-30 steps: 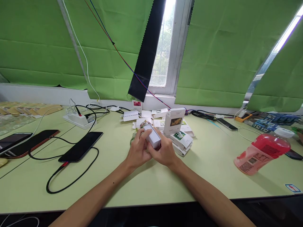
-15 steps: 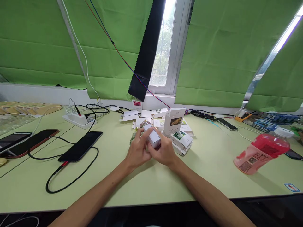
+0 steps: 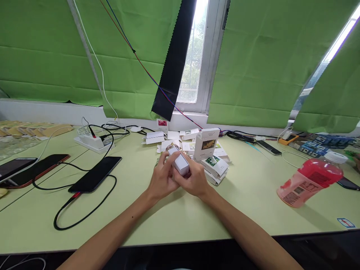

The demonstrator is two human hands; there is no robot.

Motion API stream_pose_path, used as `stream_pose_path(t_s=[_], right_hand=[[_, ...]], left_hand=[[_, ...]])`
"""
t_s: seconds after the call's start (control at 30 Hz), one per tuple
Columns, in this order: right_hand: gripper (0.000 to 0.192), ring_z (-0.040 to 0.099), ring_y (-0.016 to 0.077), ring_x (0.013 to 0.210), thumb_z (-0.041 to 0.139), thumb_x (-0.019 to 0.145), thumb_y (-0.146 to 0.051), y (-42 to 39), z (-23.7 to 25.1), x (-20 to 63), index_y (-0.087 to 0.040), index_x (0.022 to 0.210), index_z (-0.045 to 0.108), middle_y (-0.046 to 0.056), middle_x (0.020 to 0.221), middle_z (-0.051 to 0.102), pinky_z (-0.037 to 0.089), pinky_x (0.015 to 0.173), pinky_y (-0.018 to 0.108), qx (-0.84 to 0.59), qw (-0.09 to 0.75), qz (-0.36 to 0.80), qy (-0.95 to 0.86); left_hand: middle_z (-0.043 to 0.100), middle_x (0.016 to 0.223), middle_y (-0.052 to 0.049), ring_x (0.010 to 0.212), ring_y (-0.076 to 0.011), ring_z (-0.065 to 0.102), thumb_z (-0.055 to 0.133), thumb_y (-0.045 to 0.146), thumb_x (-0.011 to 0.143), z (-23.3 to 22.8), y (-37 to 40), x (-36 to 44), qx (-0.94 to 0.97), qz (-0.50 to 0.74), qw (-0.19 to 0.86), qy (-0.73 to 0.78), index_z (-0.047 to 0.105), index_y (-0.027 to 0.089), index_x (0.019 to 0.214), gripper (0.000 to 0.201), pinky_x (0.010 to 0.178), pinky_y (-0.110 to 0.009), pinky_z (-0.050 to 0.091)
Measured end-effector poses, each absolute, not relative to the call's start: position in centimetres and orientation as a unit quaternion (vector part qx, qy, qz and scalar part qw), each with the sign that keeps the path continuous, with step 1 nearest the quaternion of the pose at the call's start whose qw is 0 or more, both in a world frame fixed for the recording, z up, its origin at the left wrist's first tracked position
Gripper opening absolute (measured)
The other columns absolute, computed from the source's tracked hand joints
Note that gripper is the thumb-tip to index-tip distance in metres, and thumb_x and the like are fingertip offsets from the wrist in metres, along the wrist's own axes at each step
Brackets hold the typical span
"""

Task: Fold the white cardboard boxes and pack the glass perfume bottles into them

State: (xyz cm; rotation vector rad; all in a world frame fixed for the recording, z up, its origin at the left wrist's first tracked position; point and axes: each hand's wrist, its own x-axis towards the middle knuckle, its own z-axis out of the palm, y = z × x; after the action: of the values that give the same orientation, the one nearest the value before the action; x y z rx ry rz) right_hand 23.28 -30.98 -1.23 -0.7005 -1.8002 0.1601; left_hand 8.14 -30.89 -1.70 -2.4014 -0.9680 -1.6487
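A small white cardboard box (image 3: 181,164) is held between my two hands above the table, its end facing me. My left hand (image 3: 164,178) grips it from the left side, and my right hand (image 3: 194,176) wraps round it from the right. Just beyond them, a shiny ornate object (image 3: 172,145) shows only in part. To the right of my hands a white box with a yellowish picture (image 3: 206,144) stands upright. Beside it lies a white box with a white-flower picture (image 3: 215,165), on top of other white cartons.
Several flat white cartons (image 3: 154,137) lie behind my hands. At left are a black phone (image 3: 95,174) on a cable, more phones (image 3: 39,170) and a power strip (image 3: 94,141). A pink drink bottle (image 3: 309,180) stands at right, near the table's front edge (image 3: 208,242).
Hardly anything differs. The white box and both hands have shifted very slightly, with the grip kept.
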Motion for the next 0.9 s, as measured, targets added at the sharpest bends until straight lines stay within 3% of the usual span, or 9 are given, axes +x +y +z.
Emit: stream_pose_path(t_s=[0.2,0.4,0.6,0.9], right_hand=[[0.049,0.072,0.0187,0.075,0.060,0.095,-0.037,-30.95,-1.36,23.25,-0.019,0.141,0.059,0.007,0.098,0.078,0.060,0.066,0.030,-0.304,0.557,0.062,-0.771],[0.051,0.073,0.0206,0.080,0.061,0.096,-0.042,-30.82,-1.56,23.43,-0.019,0.141,0.060,0.008,0.102,0.078,0.061,0.070,0.032,-0.315,0.545,0.069,-0.774],[0.051,0.074,0.0204,0.080,0.062,0.096,-0.042,-30.77,-1.57,23.57,-0.019,0.140,0.061,0.008,0.102,0.079,0.061,0.072,0.032,-0.308,0.542,0.071,-0.778],[0.049,0.074,0.0233,0.099,0.060,0.096,-0.044,-30.56,-1.68,23.61,-0.019,0.138,0.060,0.010,0.116,0.077,0.062,0.084,0.036,-0.306,0.534,0.093,-0.783]], left_hand=[[0.051,0.119,-0.006,0.059,-0.0034,0.051,0.075,0.025,0.083,-1.82,-30.77,8.16,-0.771,-0.553,0.009,-0.317,0.046,0.032,0.144,0.067,0.050,-0.018,0.048],[0.053,0.113,-0.005,0.078,-0.0129,0.062,0.082,0.038,0.081,-1.74,-30.69,8.33,-0.752,-0.574,0.006,-0.323,0.048,0.030,0.141,0.070,0.057,-0.023,0.056],[0.053,0.113,-0.005,0.085,-0.0158,0.064,0.084,0.040,0.079,-1.53,-30.76,8.30,-0.747,-0.582,0.003,-0.322,0.048,0.030,0.140,0.071,0.057,-0.023,0.058],[0.054,0.116,-0.007,0.085,-0.0161,0.065,0.084,0.042,0.080,-1.46,-30.83,8.24,-0.746,-0.577,0.010,-0.333,0.048,0.030,0.140,0.072,0.058,-0.024,0.059]])
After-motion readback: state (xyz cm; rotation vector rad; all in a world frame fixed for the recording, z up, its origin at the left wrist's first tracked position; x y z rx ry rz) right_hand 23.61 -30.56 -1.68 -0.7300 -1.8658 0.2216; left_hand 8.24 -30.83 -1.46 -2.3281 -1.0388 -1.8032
